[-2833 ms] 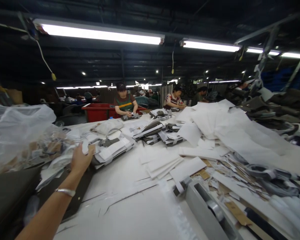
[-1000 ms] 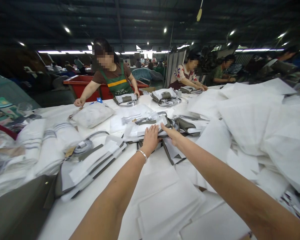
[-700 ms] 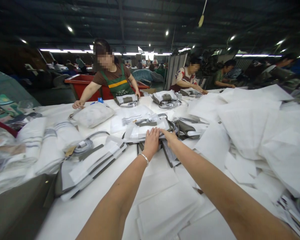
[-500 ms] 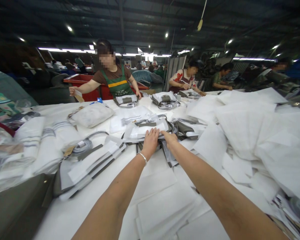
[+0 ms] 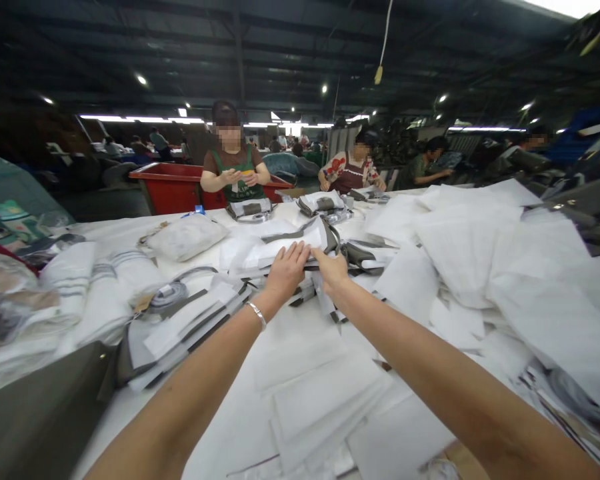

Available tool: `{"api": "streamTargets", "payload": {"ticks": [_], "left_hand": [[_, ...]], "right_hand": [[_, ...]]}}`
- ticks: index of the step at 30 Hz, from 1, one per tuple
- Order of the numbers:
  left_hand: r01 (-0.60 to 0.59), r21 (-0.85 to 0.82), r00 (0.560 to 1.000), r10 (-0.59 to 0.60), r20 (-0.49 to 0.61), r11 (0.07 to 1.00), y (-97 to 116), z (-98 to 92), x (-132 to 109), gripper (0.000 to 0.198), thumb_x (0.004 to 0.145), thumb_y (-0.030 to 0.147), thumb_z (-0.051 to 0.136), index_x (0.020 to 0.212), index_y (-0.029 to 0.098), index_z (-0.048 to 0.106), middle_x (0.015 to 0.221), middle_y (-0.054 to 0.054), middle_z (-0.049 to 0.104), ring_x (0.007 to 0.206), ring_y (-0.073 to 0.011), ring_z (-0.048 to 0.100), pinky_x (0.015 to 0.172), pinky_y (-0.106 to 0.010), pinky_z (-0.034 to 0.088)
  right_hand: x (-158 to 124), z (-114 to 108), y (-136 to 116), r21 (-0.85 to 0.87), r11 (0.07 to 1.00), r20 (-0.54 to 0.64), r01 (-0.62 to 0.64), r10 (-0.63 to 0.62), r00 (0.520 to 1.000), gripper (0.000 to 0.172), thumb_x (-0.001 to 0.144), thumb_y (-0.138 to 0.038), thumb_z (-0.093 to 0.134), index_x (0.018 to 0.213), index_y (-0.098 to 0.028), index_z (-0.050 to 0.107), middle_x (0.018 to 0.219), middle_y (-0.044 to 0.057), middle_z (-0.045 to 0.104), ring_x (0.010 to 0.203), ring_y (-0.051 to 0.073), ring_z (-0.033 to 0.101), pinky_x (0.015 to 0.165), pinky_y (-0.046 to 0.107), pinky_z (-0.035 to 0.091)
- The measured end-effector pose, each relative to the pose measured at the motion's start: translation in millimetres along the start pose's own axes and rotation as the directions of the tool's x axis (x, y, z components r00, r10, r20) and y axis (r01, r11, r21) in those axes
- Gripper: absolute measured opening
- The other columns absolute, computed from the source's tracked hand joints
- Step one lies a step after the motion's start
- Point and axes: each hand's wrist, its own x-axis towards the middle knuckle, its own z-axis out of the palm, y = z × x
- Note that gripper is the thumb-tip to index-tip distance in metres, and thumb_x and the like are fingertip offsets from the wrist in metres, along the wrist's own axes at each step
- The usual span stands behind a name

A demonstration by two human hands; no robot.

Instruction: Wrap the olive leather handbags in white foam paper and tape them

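Observation:
A dark grey bag wrapped in white sheets lies at the middle of the white table, under my hands. My left hand rests on its near side, palm down with fingers stretched out, a silver bracelet on the wrist. Against the right end of the bag is my right hand, its thumb side on the near edge and its other fingers partly hidden behind and below. Another wrapped grey bag with a coiled strap lies to the left.
White sheets are heaped on the right, with more sheets in front. A white padded pouch and rolled white bundles are at left. Two people stand across the table near wrapped bags and a red bin.
My left hand has shifted slightly left and up on the bag, whose upper white sheet now looks raised. The person in green across the table has brought both hands together.

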Motion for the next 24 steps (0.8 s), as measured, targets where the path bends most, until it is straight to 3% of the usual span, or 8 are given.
{"api": "streamTargets", "payload": {"ticks": [6,12,16,19,22,24], "left_hand": [[-0.087,0.107,0.991,0.097,-0.093,0.990,3,-103.3,-25,0.060,0.082,0.010,0.053,0.141,0.010,0.043,0.147,-0.017,0.047,0.135,-0.0303,0.044,0.110,-0.048,0.036],[-0.134,0.216,0.985,0.155,-0.081,0.967,18,-210.0,-94,0.062,0.080,0.010,0.057,0.140,0.008,0.044,0.145,-0.018,0.048,0.133,-0.0320,0.047,0.109,-0.050,0.037],[-0.167,0.292,0.983,0.182,-0.026,0.942,49,-278.1,-163,0.060,0.081,0.012,0.059,0.139,0.006,0.044,0.144,-0.019,0.050,0.131,-0.0330,0.049,0.106,-0.049,0.040],[-0.207,0.334,0.976,0.217,0.006,0.920,84,-319.2,-226,0.055,0.083,0.011,0.058,0.137,0.005,0.047,0.141,-0.019,0.053,0.128,-0.0334,0.052,0.103,-0.048,0.043],[-0.246,0.339,0.967,0.255,0.018,0.908,126,-341.7,-303,0.049,0.087,0.009,0.053,0.136,0.007,0.050,0.138,-0.016,0.057,0.124,-0.0315,0.055,0.102,-0.047,0.045],[-0.255,0.309,0.965,0.263,0.015,0.916,155,-342.6,-360,0.044,0.090,0.008,0.050,0.134,0.010,0.052,0.135,-0.014,0.060,0.122,-0.0295,0.057,0.102,-0.046,0.045]], "right_hand": [[-65,11,-68,0.235,0.968,0.053,-0.086,0.075,0.996,0.028,0.064,-0.021,0.075,0.089,-0.017,0.062,0.092,0.007,0.075,0.087,0.023,0.071,0.073,0.032,0.059],[-171,13,-125,0.334,0.919,0.200,-0.211,0.150,0.968,0.031,0.063,-0.016,0.078,0.090,-0.017,0.062,0.085,0.003,0.074,0.082,0.020,0.069,0.063,0.026,0.054],[-264,-4,-146,0.352,0.880,0.282,-0.319,0.225,0.933,0.026,0.069,-0.018,0.075,0.091,-0.018,0.063,0.086,0.002,0.073,0.082,0.018,0.067,0.059,0.023,0.049],[-345,-30,-148,0.371,0.841,0.339,-0.394,0.272,0.900,0.025,0.070,-0.019,0.073,0.093,-0.019,0.065,0.092,0.001,0.074,0.090,0.019,0.066,0.063,0.024,0.048],[-433,-67,-131,0.403,0.773,0.396,-0.489,0.334,0.855,0.032,0.065,-0.022,0.078,0.095,-0.021,0.068,0.100,0.001,0.074,0.099,0.020,0.065,0.072,0.026,0.049],[-490,-95,-109,0.398,0.724,0.392,-0.564,0.421,0.818,0.036,0.061,-0.026,0.082,0.095,-0.023,0.069,0.102,0.001,0.074,0.097,0.020,0.065,0.073,0.026,0.049]]}}
